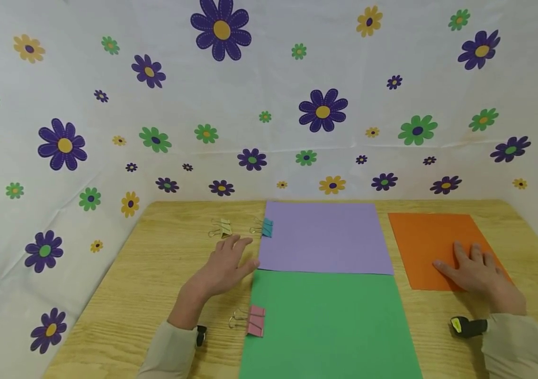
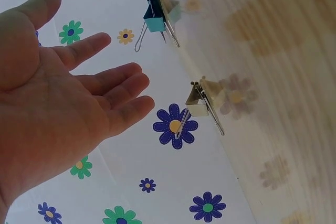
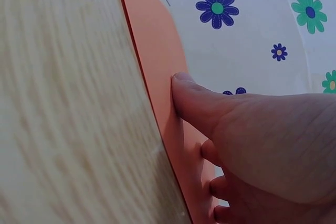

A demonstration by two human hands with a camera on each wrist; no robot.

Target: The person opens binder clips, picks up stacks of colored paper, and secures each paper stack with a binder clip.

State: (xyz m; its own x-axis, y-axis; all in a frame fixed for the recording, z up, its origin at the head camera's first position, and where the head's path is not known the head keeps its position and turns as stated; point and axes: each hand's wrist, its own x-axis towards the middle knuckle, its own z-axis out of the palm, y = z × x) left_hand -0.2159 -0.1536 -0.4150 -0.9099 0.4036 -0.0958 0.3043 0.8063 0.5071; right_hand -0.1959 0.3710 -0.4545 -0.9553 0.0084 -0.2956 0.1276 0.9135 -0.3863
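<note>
My left hand (image 1: 223,267) hovers with loosely spread fingers at the left edge of the purple sheet (image 1: 326,237), holding nothing. Just beyond its fingertips stands a yellow binder clip (image 1: 223,228), and a teal binder clip (image 1: 267,227) sits at the purple sheet's left edge. Both clips, teal (image 2: 155,23) and yellow (image 2: 197,107), show past the fingers in the left wrist view. On the orange sheet (image 1: 430,242) rests my right hand (image 1: 479,273), fingers spread and fingertips touching the paper. In the right wrist view, the thumb lies against the orange sheet (image 3: 157,61).
A green sheet (image 1: 330,326) lies nearer than the purple one, their edges meeting. At its left edge is a pink binder clip (image 1: 256,321). The wooden table (image 1: 155,273) is bounded by white flowered cloth (image 1: 269,84) behind and at the sides.
</note>
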